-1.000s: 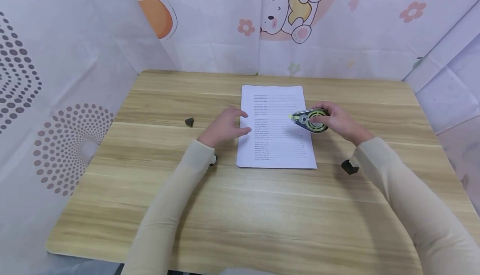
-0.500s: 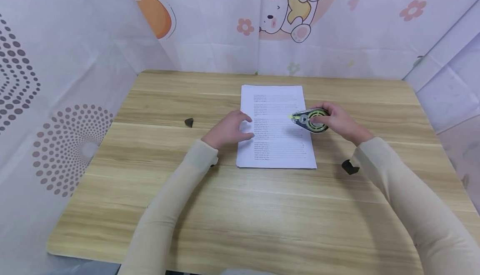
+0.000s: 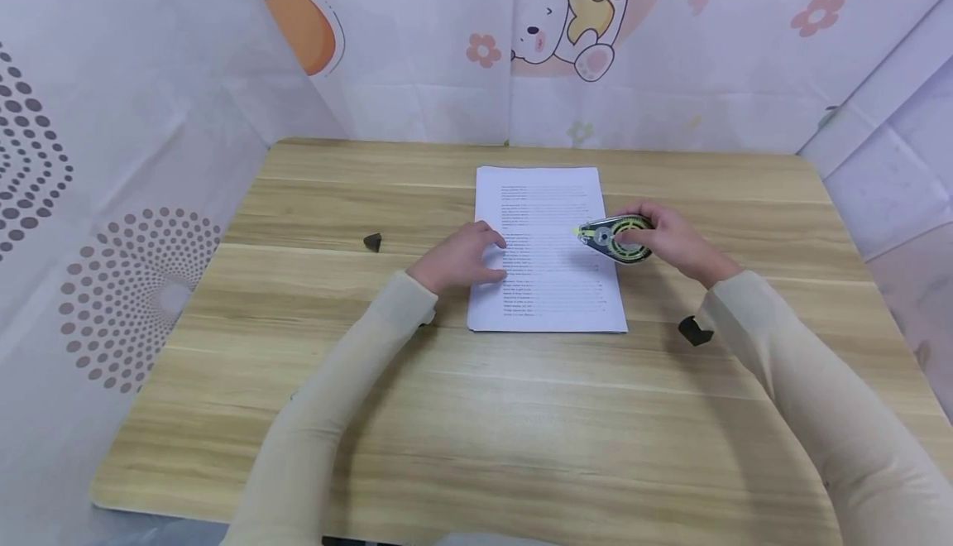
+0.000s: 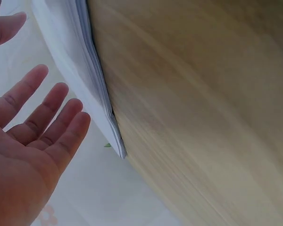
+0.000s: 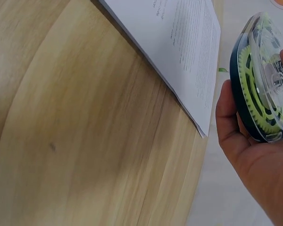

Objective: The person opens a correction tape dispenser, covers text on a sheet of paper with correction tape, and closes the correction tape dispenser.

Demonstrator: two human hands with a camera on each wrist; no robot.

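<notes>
A stack of printed paper lies on the wooden table, its sheets slightly uneven at the edge in the left wrist view. My right hand holds a correction tape dispenser between thumb and fingers, above the right part of the stack. Through its clear case a lime-green toothed wheel shows, and its yellow-green tip points left in the head view. My left hand hovers at the left edge of the stack with thumb and fingers spread apart. Its palm and loosely bent fingers hold nothing in the left wrist view.
On the wooden table, a small dark piece lies left of the paper. Another dark piece shows beside the right cuff. Behind the table hangs a printed white curtain.
My left hand has moved a little right and nearer to me, over the paper's left margin. The right hand and the correction tape dispenser have stayed still.
</notes>
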